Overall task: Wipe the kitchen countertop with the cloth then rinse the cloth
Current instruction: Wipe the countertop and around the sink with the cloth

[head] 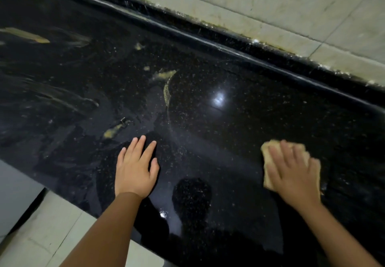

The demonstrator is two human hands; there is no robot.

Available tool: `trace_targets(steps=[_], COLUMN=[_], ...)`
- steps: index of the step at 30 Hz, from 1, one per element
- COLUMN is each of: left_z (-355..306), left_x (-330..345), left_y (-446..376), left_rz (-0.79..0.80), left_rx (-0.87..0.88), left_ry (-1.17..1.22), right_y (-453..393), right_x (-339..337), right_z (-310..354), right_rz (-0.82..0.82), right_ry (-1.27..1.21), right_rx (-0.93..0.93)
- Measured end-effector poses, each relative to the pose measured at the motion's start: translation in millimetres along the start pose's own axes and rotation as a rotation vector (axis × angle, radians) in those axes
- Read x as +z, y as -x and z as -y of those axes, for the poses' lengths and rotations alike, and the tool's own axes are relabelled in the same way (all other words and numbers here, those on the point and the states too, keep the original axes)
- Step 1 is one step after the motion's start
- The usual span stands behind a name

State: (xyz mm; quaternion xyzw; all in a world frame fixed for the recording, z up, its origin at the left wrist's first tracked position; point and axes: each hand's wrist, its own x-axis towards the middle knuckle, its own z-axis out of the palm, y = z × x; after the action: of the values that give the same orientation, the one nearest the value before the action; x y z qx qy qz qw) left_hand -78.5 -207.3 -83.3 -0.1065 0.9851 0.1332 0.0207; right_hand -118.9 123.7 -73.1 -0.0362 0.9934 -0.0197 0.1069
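The right hand (291,175) pressed flat, fingers spread, on the cloth (268,148) at four o'clock on the countertop (229,69) — yellowish smears (166,87) lay at eleven. The left hand (135,171) rested open, holding nothing.

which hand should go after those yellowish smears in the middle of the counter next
Right. The right hand already presses the cloth flat on the countertop; the left hand rests bare on it, nearer the yellowish smears but holding nothing.
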Motion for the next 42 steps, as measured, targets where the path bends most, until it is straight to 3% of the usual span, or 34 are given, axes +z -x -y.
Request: trace_targets(steps=[3, 8, 14, 21, 26, 31, 37, 42], left_z=[0, -7, -3, -22, -72, -83, -37, 20], left_x=[0, 4, 3, -3, 1, -1, -10, -26], left_y=[0, 2, 7, 11, 38, 87, 103, 87], left_rz=[-0.017, -0.001, 0.034, 0.062, 0.107, 0.228, 0.269, 0.208], left_rx=[0.000, 0.020, 0.005, -0.090, 0.188, 0.464, 0.542, 0.544], left_ry=[0.013, 0.012, -0.040, -0.069, 0.042, -0.061, -0.063, -0.105], right_y=[-63, -118, -69, 47, 126, 219, 244, 203], right_x=[-21, -38, -17, 8, 25, 53, 54, 32], right_z=[-15, -8, -13, -42, 0, 54, 87, 118], right_rz=[0.042, 0.104, 0.060, -0.026, 0.026, -0.059, -0.017, 0.027], right_ry=[-0.103, -0.147, -0.090, -0.146, -0.186, -0.299, -0.338, -0.130], right_rx=[0.224, 0.270, 0.217, 0.471, 0.536, 0.723, 0.770, 0.622])
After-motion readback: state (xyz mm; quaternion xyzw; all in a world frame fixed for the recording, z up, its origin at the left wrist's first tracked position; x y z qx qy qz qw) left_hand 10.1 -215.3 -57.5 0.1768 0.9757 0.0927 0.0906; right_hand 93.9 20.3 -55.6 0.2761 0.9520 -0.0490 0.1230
